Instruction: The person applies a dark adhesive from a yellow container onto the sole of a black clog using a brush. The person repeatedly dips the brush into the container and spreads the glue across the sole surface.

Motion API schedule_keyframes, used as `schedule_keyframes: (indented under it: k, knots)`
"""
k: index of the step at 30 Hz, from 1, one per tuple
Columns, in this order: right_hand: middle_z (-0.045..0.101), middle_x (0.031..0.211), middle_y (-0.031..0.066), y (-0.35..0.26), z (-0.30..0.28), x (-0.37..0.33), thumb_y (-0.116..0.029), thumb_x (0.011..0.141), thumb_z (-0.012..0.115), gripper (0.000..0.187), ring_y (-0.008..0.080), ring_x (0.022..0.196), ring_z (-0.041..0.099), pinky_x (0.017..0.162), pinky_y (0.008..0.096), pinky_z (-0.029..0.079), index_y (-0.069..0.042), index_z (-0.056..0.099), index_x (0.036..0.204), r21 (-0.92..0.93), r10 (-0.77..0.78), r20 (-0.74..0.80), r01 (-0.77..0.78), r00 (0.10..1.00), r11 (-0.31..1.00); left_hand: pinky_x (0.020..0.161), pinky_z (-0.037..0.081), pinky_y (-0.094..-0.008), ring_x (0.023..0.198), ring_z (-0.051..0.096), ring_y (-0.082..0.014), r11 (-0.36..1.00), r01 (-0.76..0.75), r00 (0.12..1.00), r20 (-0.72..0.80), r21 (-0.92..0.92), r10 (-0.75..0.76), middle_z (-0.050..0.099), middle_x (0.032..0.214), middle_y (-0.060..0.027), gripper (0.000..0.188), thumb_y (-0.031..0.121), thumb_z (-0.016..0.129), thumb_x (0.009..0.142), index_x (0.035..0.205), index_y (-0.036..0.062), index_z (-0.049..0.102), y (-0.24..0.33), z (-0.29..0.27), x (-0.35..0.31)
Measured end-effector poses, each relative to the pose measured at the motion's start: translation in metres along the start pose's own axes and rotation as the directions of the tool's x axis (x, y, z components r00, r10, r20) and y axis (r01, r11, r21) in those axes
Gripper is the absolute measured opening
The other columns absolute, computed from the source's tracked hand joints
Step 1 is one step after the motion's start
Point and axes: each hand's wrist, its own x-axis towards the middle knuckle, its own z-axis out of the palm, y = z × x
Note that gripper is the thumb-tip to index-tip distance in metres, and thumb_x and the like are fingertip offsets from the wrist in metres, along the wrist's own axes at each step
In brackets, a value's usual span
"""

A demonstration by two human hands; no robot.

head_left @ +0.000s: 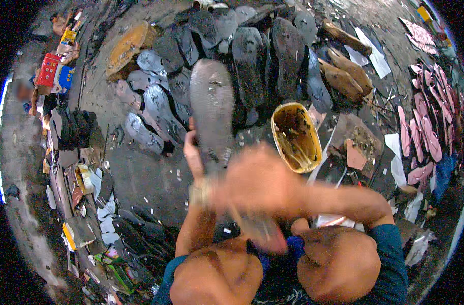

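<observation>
- Centrally, before a person seated low, the left hand (195, 160) curls its fingers around the left edge of a dark shoe sole (211, 104), closed on its lower part; the thumb is hidden.
- The sole points away from the person, long axis running nearly straight up the view from the left hand, the nearer one. It looks flat, grey-black, scuffed and slightly blurred, with a rounded far end.
- Just right of its near end, the right hand (262, 178) is a blur; I cannot tell how tightly it is closed. A blurred long object (265, 235) shows below it, perhaps held.
- Farther right stands a yellow tub (299, 166), stained brown inside.
</observation>
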Motion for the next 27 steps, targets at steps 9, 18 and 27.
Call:
schedule_keyframes:
  k: [9,18,27]
  knots:
    - [0.066,0.097,0.0011,-0.010,-0.006,-0.005,-0.020,0.077,0.064,0.036,0.0194,0.085,0.062,0.072,0.0360,0.050,-0.016,0.067,0.113,0.135,-0.035,-0.174,0.059,0.984,0.989,0.088,0.056,-0.0361,0.096,0.067,-0.0218,0.992,0.040,0.988,-0.154,0.120,-0.021,0.068,0.112,-0.0110,0.044,0.030,0.034,0.105,0.133,0.0051,0.056,0.000,0.071,-0.041]
    - [0.064,0.092,0.0018,-0.026,0.015,-0.019,-0.021,0.079,0.064,0.037,0.0212,0.082,0.061,0.073,0.0373,0.049,-0.015,0.067,0.116,0.291,-0.058,-0.149,0.100,0.987,0.951,0.084,0.058,-0.0405,0.092,0.070,-0.0289,0.997,0.059,0.936,0.349,-0.046,-0.039,0.070,0.112,-0.0140,0.047,0.037,0.037,0.105,0.128,0.0017,0.058,0.003,0.036,-0.013]
    - [0.059,0.089,0.0016,-0.009,0.027,-0.034,-0.022,0.076,0.065,0.048,0.0212,0.078,0.057,0.067,0.0358,0.045,-0.014,0.064,0.124,0.251,-0.019,-0.118,0.048,0.993,0.967,0.084,0.057,-0.0445,0.094,0.070,-0.0290,0.984,0.136,0.892,0.447,-0.116,-0.070,0.071,0.110,-0.0163,0.051,0.040,0.040,0.103,0.123,-0.0009,0.061,0.007,0.027,-0.007]
